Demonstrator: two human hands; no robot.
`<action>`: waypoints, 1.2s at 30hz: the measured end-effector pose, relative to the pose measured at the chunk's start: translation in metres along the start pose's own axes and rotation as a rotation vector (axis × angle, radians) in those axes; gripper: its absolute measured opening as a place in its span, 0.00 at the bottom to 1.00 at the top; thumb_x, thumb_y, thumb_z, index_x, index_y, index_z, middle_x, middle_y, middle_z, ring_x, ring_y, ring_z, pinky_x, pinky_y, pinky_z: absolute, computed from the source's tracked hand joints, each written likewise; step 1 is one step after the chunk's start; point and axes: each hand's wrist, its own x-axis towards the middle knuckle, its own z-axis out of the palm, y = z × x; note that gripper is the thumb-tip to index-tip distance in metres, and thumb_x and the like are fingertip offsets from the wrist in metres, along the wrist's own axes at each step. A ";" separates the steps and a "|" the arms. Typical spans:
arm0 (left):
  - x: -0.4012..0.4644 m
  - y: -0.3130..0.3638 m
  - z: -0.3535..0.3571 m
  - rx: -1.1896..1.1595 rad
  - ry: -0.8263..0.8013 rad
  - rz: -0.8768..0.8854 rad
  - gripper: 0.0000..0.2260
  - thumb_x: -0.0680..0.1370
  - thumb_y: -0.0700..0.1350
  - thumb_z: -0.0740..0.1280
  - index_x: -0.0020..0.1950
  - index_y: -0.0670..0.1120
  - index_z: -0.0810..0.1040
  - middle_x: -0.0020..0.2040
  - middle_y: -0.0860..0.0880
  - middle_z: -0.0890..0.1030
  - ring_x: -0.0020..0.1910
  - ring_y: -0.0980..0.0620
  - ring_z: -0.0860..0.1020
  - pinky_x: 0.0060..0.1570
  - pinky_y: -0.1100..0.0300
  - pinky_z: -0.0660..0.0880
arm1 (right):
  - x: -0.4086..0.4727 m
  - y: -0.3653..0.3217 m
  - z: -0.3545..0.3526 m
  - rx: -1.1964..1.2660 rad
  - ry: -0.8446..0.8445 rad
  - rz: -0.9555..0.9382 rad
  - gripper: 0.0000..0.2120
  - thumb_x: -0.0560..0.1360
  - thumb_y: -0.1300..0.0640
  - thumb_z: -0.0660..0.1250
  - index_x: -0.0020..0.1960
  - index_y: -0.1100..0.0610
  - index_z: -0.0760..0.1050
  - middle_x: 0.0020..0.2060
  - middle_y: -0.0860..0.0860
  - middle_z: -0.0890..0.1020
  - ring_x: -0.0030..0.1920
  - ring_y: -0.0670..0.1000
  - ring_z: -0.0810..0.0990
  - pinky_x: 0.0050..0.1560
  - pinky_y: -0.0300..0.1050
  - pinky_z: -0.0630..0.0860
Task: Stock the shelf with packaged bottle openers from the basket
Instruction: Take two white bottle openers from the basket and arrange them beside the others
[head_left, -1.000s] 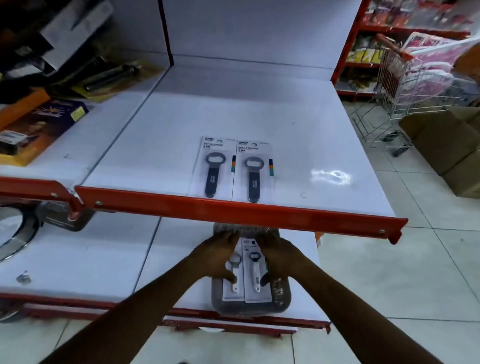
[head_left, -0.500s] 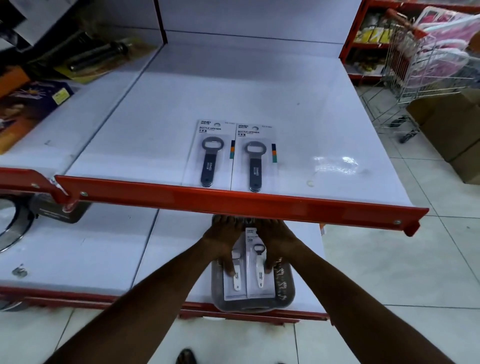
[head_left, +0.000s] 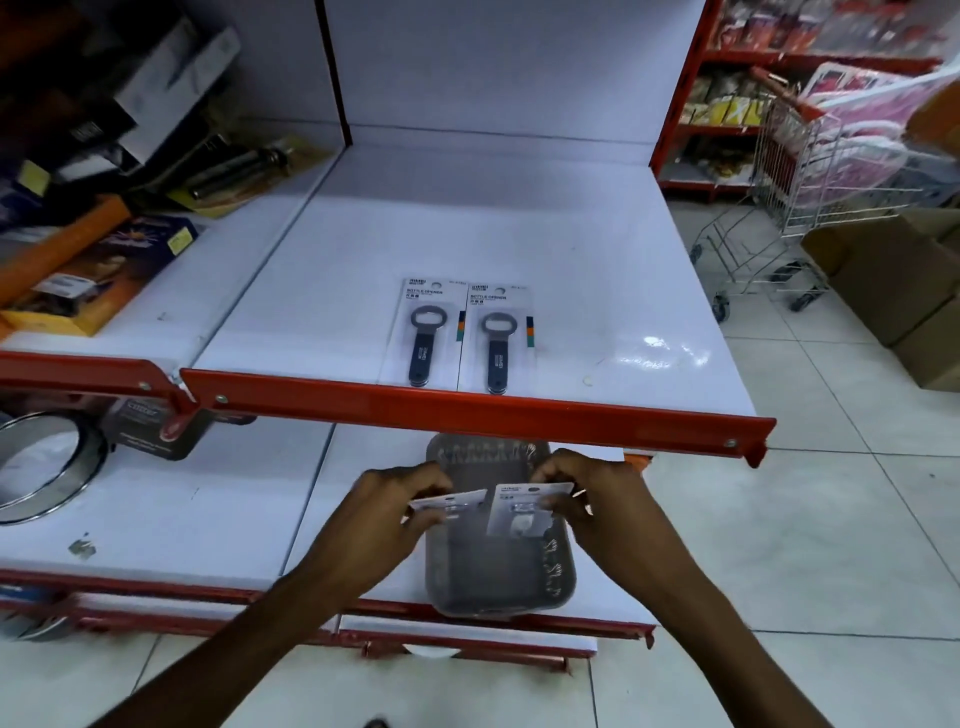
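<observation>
Two packaged bottle openers lie side by side on the white upper shelf (head_left: 519, 234), near its red front rail: the left pack (head_left: 423, 332) and the right pack (head_left: 498, 338). Below, a grey basket (head_left: 498, 587) sits on the lower shelf. My left hand (head_left: 384, 514) holds a white packaged opener (head_left: 449, 501) tilted almost edge-on above the basket. My right hand (head_left: 597, 499) pinches another white packaged opener (head_left: 522, 514) by its top, its card facing me. Both packs are lifted clear of the basket.
Boxed goods (head_left: 88, 280) and dark tools clutter the shelf to the left. A round metal pan (head_left: 36, 467) rests on the lower left shelf. A wire shopping trolley (head_left: 810, 171) and cardboard boxes (head_left: 904, 291) stand on the tiled floor at right.
Both hands have raised the two white packs out of the basket and pulled them apart, one in each hand. The packs were lying flat in the basket before.
</observation>
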 end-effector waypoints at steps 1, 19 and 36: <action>-0.007 0.012 -0.018 -0.020 0.068 0.018 0.09 0.75 0.48 0.73 0.53 0.56 0.79 0.52 0.58 0.85 0.47 0.57 0.82 0.51 0.70 0.76 | -0.008 -0.011 -0.015 0.021 0.069 -0.028 0.08 0.76 0.57 0.69 0.51 0.45 0.76 0.51 0.44 0.84 0.49 0.45 0.82 0.53 0.35 0.79; 0.124 0.137 -0.163 -0.554 0.270 0.274 0.20 0.72 0.35 0.75 0.55 0.53 0.71 0.39 0.46 0.87 0.37 0.47 0.82 0.33 0.53 0.79 | 0.095 -0.017 -0.220 0.337 0.399 -0.090 0.19 0.80 0.63 0.60 0.65 0.45 0.72 0.51 0.59 0.82 0.41 0.57 0.83 0.44 0.51 0.83; 0.204 0.130 -0.106 0.174 -0.017 0.210 0.34 0.65 0.62 0.78 0.67 0.52 0.75 0.70 0.49 0.75 0.68 0.50 0.73 0.67 0.54 0.71 | 0.131 0.048 -0.187 -0.208 0.087 0.009 0.21 0.77 0.50 0.67 0.68 0.53 0.72 0.68 0.55 0.74 0.67 0.54 0.73 0.66 0.42 0.66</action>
